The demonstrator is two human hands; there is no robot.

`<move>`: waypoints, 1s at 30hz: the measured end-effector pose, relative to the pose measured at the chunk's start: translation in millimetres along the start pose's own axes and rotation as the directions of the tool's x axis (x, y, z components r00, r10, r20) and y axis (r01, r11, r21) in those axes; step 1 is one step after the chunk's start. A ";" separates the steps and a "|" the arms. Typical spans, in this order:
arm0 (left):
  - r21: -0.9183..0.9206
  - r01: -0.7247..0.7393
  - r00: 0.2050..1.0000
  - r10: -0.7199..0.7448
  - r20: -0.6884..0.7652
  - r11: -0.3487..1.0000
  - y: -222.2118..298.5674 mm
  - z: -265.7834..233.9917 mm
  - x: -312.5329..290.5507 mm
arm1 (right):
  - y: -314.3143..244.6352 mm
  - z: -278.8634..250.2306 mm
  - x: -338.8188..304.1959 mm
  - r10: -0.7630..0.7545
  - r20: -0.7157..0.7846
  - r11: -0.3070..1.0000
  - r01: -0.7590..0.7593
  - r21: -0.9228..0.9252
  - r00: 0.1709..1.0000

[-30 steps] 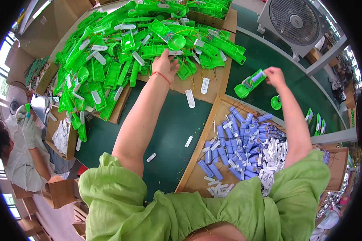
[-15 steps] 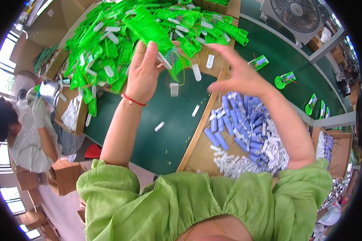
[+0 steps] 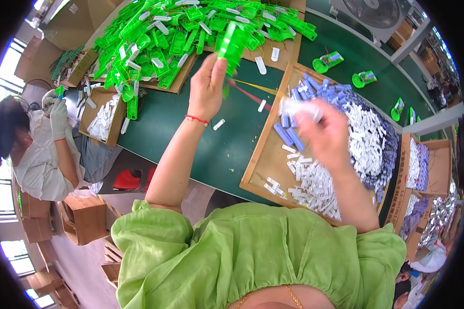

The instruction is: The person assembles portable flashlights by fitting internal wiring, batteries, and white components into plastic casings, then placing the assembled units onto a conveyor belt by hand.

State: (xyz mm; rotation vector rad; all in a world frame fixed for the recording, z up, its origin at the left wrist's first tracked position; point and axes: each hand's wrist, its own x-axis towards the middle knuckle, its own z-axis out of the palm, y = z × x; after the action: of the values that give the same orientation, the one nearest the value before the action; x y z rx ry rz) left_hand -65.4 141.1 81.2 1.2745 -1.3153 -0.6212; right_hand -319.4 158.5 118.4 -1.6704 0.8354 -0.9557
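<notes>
My left hand (image 3: 206,87) grips a bright green plastic housing (image 3: 234,44) and holds it upright over the table. Yellow and red wires (image 3: 257,88) trail rightward from the housing, smeared by motion. Over a shallow tray (image 3: 263,172), my right hand (image 3: 326,135) is closed on a blurred white piece (image 3: 298,108), whose exact kind I cannot make out. Below that hand lie blue cylinders (image 3: 282,135) and a heap of small white plastic parts (image 3: 317,185). A few loose white pieces, one of them a small strip (image 3: 219,124), rest on the green tabletop (image 3: 191,149).
A large pile of green housings with wires and white tabs (image 3: 165,38) covers the far side. Several green units (image 3: 365,79) stand at the right, near a fan (image 3: 374,13). A gloved co-worker (image 3: 49,144) sits at the left beside a cardboard box (image 3: 104,116) of white parts.
My right hand has come down and toward me over the tray, and a white piece now shows in it. My left hand has turned the green housing upright and moved right. The view has shifted.
</notes>
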 end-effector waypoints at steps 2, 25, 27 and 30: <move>-0.187 0.335 0.914 -0.270 0.302 0.923 8.9 8.9 -17.7 | -10.3 -8.6 16.6 -0.187 -0.218 0.982 0.179 -0.059 0.958; 0.222 0.098 0.819 -0.205 0.536 0.970 39.8 46.8 -126.6 | 45.3 -3.8 -0.6 0.167 0.197 0.981 -0.183 0.066 0.966; 0.184 0.074 0.806 -0.168 0.568 0.980 42.1 43.3 -125.4 | 39.0 -0.3 -8.8 0.253 0.207 0.956 -0.277 0.097 0.945; 0.359 0.059 0.737 -0.283 0.614 0.931 39.0 32.5 -120.0 | 39.6 7.7 -17.3 0.259 0.183 0.961 -0.272 0.055 0.949</move>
State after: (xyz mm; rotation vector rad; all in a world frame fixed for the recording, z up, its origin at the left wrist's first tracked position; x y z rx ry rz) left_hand -135.3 250.2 67.9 1.5214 -1.9564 -1.0996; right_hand -323.6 166.3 75.4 -1.5027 0.8664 -0.6390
